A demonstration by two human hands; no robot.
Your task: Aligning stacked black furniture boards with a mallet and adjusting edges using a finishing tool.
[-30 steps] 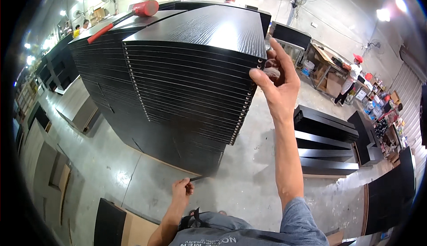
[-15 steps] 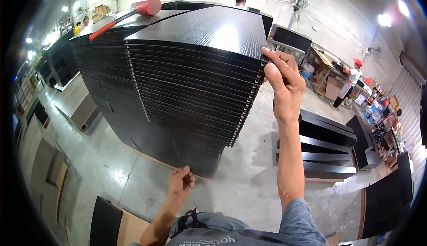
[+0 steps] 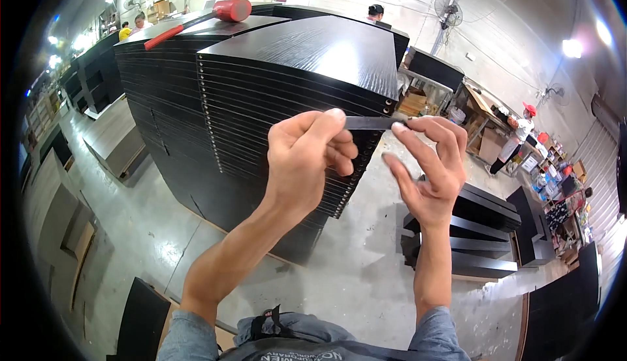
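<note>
Here, hands [image 3: 366,158] on grey strip [image 3: 368,123].

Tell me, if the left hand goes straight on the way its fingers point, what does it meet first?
Probably the right hand: the left hand points right along the thin dark strip both pinch. Depth is unclear.

I note: two bare forearms, left hand [image 3: 307,158] and right hand [image 3: 428,171] ungloved. Blue-grey sleeves [image 3: 186,335] pushed up near elbows. Grey chest garment [image 3: 294,341] at lower edge; black strap with buckle; white lettering, partly cut off.
</note>
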